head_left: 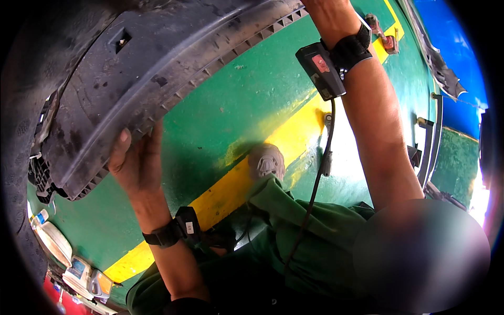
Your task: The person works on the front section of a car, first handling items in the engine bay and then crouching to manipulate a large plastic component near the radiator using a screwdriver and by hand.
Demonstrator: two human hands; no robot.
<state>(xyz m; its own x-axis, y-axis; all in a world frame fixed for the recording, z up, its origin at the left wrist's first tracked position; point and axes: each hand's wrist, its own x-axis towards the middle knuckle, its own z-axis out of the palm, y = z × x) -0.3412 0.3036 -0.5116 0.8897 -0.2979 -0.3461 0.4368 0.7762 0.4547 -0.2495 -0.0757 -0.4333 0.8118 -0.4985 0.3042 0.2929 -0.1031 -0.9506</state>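
Black plastic fender liner (pixel 157 58) filling upper left of frame, left hand (pixel 137 160) at centre left, grip closed on its ribbed lower edge, right hand cut off at top edge, grip state cannot tell, wrist-strapped black device (pixel 321 68) upper centre, green floor (pixel 236 105) with yellow stripe (pixel 231 184) behind, shoe (pixel 266 161) at centre.

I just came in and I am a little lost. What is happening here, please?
A person is holding up a large black plastic panel, dirty and ribbed along its edge. The left hand grips the panel's lower edge, thumb on its face. The right arm reaches up past the top of the picture, so its hand is not seen. Both wrists carry black strapped devices. Below lies a green floor with a yellow stripe.
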